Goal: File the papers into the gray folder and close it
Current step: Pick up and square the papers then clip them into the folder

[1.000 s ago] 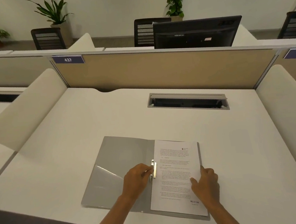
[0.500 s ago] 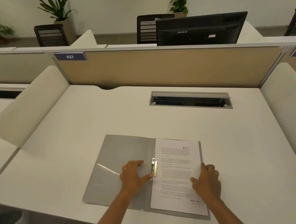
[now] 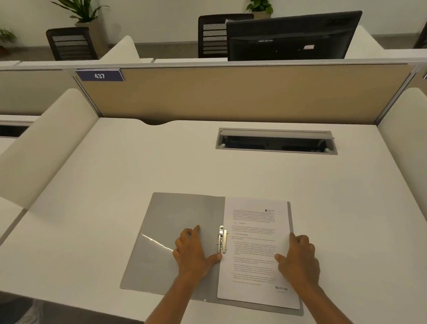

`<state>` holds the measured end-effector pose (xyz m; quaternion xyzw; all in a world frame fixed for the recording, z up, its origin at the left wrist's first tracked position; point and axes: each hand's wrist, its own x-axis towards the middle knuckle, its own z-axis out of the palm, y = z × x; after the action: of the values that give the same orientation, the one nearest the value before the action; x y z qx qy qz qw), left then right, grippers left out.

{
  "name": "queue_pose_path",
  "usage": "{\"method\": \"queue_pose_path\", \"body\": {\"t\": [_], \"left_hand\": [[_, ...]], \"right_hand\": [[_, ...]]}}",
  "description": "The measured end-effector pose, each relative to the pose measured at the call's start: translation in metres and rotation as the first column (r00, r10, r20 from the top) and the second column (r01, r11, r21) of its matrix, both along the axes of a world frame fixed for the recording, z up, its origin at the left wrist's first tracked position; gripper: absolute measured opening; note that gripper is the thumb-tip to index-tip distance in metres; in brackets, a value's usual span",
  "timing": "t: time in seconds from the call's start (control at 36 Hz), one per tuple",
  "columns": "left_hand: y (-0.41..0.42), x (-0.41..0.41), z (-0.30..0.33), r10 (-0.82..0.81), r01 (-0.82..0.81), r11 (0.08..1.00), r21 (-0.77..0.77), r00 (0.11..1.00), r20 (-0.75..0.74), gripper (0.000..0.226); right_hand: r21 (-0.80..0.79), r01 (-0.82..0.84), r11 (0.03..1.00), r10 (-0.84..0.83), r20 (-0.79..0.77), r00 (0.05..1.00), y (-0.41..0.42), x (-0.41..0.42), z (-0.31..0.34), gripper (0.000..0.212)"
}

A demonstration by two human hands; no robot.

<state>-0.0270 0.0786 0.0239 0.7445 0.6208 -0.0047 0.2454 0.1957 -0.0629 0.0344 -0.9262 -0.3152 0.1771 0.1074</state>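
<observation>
Gray folder [image 3: 172, 238] lies open near the counter's [image 3: 335, 191] front edge, papers [image 3: 254, 250] on its right half.

Left hand [image 3: 192, 253], fingers spread and holding nothing, now lies flat on the inner cover, its thumb no longer on the metal clip [image 3: 222, 239] but just below it. Right hand [image 3: 299, 261] still presses the papers' right edge, loosely open.

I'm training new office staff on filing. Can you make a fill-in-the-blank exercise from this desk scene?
1. The gray folder lies ____ on the desk.
2. The papers rest on the folder's ____ half.
3. The left hand lies flat on the folder's ____ cover.
4. The blue label on the partition reads ____.

Missing words: open; right; left; 437
</observation>
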Motion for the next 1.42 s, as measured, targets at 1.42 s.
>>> {"method": "queue_pose_path", "body": {"t": [1.42], "left_hand": [[0.082,-0.141,0.019,0.418,-0.42,0.907,-0.026,0.891,0.179,0.063]], "right_hand": [[0.03,-0.001,1.0,0.001,-0.013,1.0,-0.007,0.0,-0.004,0.07]]}}
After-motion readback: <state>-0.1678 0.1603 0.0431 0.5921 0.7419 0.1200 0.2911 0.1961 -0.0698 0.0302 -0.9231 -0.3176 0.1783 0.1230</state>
